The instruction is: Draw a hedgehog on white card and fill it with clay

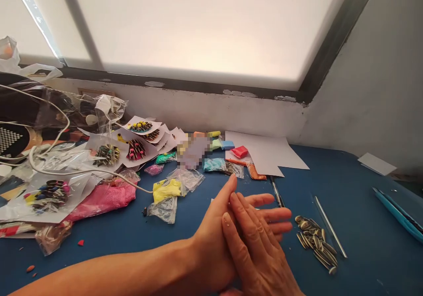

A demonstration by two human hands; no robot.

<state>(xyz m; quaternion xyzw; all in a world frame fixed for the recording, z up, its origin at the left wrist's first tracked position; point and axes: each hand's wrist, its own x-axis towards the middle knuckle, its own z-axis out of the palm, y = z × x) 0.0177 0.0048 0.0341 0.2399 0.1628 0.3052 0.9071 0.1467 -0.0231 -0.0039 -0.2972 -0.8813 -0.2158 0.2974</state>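
My left hand (214,225) is turned palm up over the table, its fingers stretched out to the right. Across its palm lies my right hand (259,247), flat, with the fingers extended. The two palms press together, and whatever may be between them is hidden. A small pale crumb sticks to a right fingertip. Right of the hands is a pile of striped sunflower seeds (317,241), beside a thin clear rod (330,226). A dark pen (276,191) lies just beyond my left fingers. Yellow clay in a plastic bag (167,190) sits to the left.
Paper sheets with seed-and-clay figures (49,196) fill the left side, beside a pink cloth (105,200) and a white cable (89,171). Coloured clay packets (239,151) and white paper (264,150) lie at the back. A teal cutter (399,214) is far right.
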